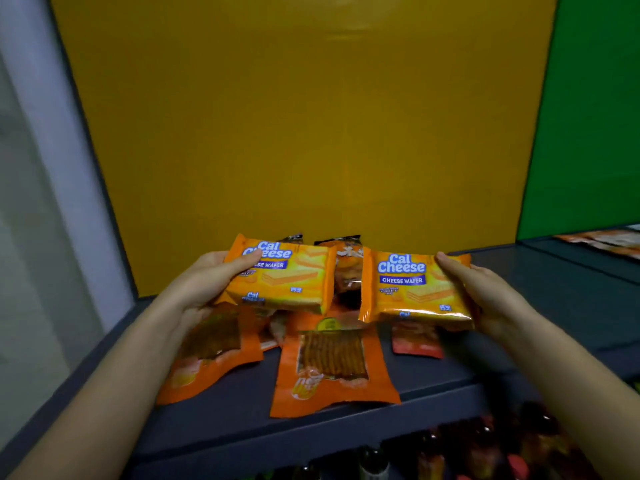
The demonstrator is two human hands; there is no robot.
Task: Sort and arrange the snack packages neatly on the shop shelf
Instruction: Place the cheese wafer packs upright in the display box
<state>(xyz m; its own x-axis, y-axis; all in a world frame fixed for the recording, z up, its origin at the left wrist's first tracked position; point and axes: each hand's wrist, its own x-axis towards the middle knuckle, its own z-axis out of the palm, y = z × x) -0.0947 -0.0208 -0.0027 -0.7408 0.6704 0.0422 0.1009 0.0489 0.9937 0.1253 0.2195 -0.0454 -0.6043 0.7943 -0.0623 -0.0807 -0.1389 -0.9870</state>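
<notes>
A yellow back panel [294, 133] rises behind a dark grey shelf [540, 306], with a green panel [588, 116] to the right. The left hand [204, 289] grips the left Cal Cheese pack [287, 275] by its left edge, thumb over the front. The right hand [491, 292] holds the right Cal Cheese pack [415, 289] by its right edge. Both packs are raised side by side above the shelf. Beneath them lie the centre orange pouch [332, 362] and the left orange pouch [207, 358], partly covered. A red pack [417, 342] and a dark-topped pack [346, 268] are mostly hidden. Items on the lower shelf [485, 445] are too blurred to identify.
</notes>
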